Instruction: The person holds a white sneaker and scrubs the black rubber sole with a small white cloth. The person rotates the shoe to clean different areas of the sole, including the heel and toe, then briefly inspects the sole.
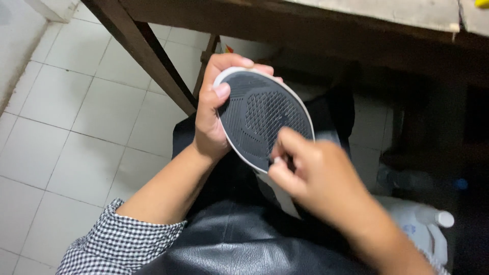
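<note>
Shoe (260, 114) held sole-up: left hand (211, 122) wraps toe edge, steadying it; right hand (310, 178) fingertips pinch at sole rim over lap.

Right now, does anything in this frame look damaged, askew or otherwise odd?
One thing: a white strip hangs loose below the shoe sole, as if peeling off its rim. The left hand grips the sole's edge, tread up; the right hand pinches the rim where the strip starts. Nothing else stands out.
</note>
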